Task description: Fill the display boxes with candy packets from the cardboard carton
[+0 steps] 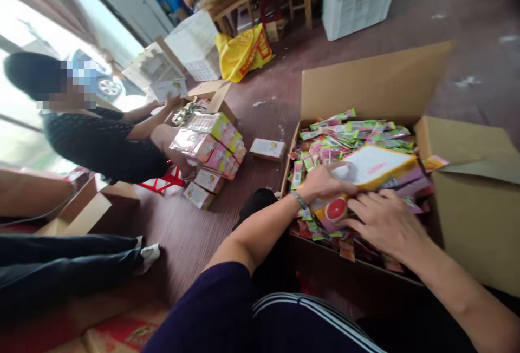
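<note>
Your left hand (325, 182) grips the near end of the open packet box (368, 171) — it lies atop the sachets (349, 131) in the cardboard carton (471, 201). Your right hand (382, 223) presses flat, fingers spread, beside it. Carton walls crowd close; bare floor (268, 98) lies left.

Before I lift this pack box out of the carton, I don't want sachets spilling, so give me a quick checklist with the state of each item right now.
1. Left hand on the pack box: ok, gripping its near end.
2. Right hand on the box: not ok, resting flat on the loose sachets beside it.
3. Box closed: cannot tell.
4. Carton flaps out of the way: ok, folded open.
5. Floor beside the carton free: ok.
</note>
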Tool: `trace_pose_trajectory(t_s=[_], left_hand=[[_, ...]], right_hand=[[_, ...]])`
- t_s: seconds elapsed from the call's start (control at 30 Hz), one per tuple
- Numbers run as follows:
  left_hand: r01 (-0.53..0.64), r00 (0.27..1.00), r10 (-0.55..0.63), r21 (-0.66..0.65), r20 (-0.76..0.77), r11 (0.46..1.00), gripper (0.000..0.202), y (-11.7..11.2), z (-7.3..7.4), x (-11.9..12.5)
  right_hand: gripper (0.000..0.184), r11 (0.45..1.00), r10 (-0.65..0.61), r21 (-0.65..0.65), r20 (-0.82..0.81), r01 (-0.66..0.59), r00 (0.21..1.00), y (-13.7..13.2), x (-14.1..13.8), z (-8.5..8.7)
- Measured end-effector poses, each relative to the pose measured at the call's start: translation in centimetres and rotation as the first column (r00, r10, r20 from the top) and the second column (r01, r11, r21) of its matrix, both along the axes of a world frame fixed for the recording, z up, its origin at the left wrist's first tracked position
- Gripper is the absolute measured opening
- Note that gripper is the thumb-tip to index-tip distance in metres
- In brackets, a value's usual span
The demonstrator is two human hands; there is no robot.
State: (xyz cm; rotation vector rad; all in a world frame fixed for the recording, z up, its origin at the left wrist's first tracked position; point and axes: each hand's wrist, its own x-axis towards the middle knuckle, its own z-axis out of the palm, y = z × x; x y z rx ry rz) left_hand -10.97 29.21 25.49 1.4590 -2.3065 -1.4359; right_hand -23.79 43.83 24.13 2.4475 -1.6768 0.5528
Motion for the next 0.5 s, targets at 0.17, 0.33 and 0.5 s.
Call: trace_pose_trajectory(t_s=[0.17,0.33,0.5], left_hand=[[-0.012,0.992,0.017,0.037,-0.129,0.999,0.087,-3.2,0.1,0.3],[-0.027,0.933,0.181,0.44,-0.312,0.897,0.076,-5.5,-0.7,-0.2],[0.03,0.961,0.131,0.56,-0.245,0.828,0.054,-4.2,0.0,-1.1]], right_hand=[[0.019,0.998,-0.008,0.064,0.086,0.002,0.996,-1.9,0.2,0.5],[0.033,0.998,0.002,-0.062,0.196,0.011,0.981,-2.1,-1.5,1.6],[0.038,0.986,0.009,-0.155,0.389,0.056,0.921,-0.7,-2.8,3.4]])
